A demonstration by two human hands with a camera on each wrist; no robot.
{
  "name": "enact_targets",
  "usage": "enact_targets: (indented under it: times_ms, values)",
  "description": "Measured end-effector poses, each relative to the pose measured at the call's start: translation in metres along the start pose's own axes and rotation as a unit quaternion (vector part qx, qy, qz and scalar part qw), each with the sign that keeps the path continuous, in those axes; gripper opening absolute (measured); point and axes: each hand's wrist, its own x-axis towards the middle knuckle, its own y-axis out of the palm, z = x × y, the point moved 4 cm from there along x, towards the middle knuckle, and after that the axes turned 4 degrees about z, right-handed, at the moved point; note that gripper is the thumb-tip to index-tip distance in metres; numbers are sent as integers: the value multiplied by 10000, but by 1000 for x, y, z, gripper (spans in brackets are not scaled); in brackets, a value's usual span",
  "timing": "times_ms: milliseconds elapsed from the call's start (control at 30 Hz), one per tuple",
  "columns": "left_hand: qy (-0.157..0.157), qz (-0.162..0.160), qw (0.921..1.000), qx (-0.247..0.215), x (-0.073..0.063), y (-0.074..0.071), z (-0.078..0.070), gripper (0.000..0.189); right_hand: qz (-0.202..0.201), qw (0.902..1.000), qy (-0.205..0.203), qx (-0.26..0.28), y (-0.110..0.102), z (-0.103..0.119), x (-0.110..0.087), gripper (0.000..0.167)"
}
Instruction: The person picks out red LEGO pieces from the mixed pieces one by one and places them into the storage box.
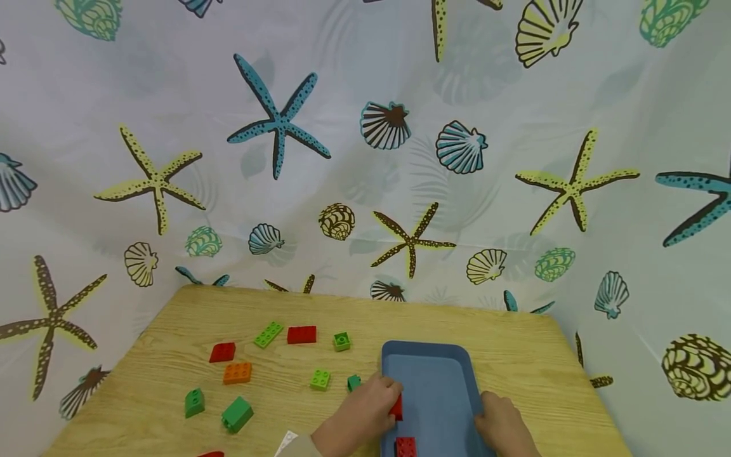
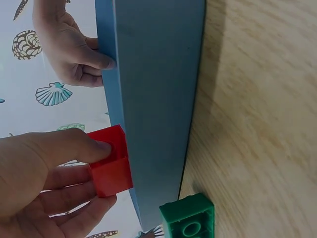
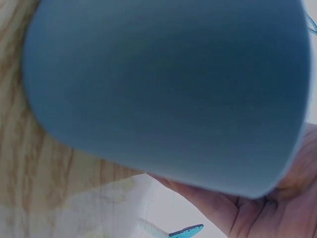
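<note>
My left hand [image 1: 368, 406] pinches a red toy building brick [image 2: 111, 166] between thumb and fingers, at the left wall of a blue-grey tray [image 1: 436, 393]. Its lower end is hidden behind that wall in the left wrist view. On the opposite side, my right hand [image 1: 505, 424] grips the tray's right rim, thumb over the edge and fingers outside. Inside the tray, near the front, lies another red brick [image 1: 406, 446]. A dark green brick [image 2: 188, 214] sits on the table just outside the left wall, close to my left hand.
Loose bricks are spread over the wooden table [image 1: 491, 330] left of the tray: several green ones, an orange brick [image 1: 237, 373] and red ones such as a long brick [image 1: 301, 334]. A white piece [image 1: 287, 441] lies by my left wrist. A patterned curtain [image 1: 342, 190] surrounds the table.
</note>
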Motion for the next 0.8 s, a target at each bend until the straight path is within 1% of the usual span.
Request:
enact_targets:
  times_ms: [133, 200, 367, 567, 700, 800]
  values:
    - [44, -22, 10000, 20, 1, 6, 0, 30, -92, 9999, -68, 13, 1, -1, 0, 15]
    - [90, -22, 10000, 32, 1, 9, 0, 29, -75, 10000, -38, 44, 1, 0, 0, 15]
    - [312, -7, 9995, 98, 3, 14, -2, 26, -101, 9999, -69, 34, 1, -1, 0, 14]
    - [395, 254, 9988, 102, 5, 18, -4, 30, -224, 9996, -180, -38, 2, -3, 0, 14]
    - [482, 326, 9983, 80, 6, 20, -5, 27, -226, 9995, -183, -88, 2, -3, 1, 14]
    - [583, 303, 9978, 78, 6, 22, -6, 26, -188, 9996, -163, -108, 1, -3, 1, 15]
